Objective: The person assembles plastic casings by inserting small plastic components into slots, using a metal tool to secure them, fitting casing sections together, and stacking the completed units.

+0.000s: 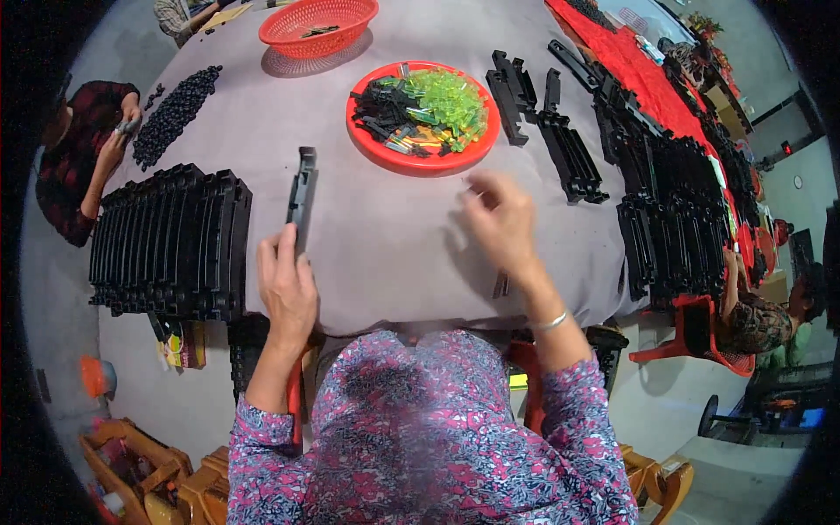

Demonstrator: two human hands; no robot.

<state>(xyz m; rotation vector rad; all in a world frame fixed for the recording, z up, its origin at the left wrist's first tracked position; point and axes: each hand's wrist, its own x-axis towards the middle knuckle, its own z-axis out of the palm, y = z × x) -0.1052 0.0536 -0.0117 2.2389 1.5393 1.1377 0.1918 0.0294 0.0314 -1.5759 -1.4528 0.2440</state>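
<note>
My left hand point(287, 284) grips the lower end of a long, narrow black plastic housing point(302, 194), which stands out away from me above the grey tablecloth. To the right, my right hand point(503, 223) hovers over the cloth, slightly blurred, with fingers curled toward the thumb. Whatever they may pinch is too small or hidden to see. Beyond my hands sits a round red tray point(420, 164) with small black strips, translucent yellow-green pieces and a few orange ones. Small dark slivers point(500, 284) lie near the table's front edge, below my right wrist.
Black housings point(166, 245) stand in a row at left; more housings point(674, 210) are stacked at right, with several loose ones point(569, 149) nearer the tray. A red basket point(319, 31) stands at the back. A co-worker point(92, 157) sits at left beside small black parts point(175, 114).
</note>
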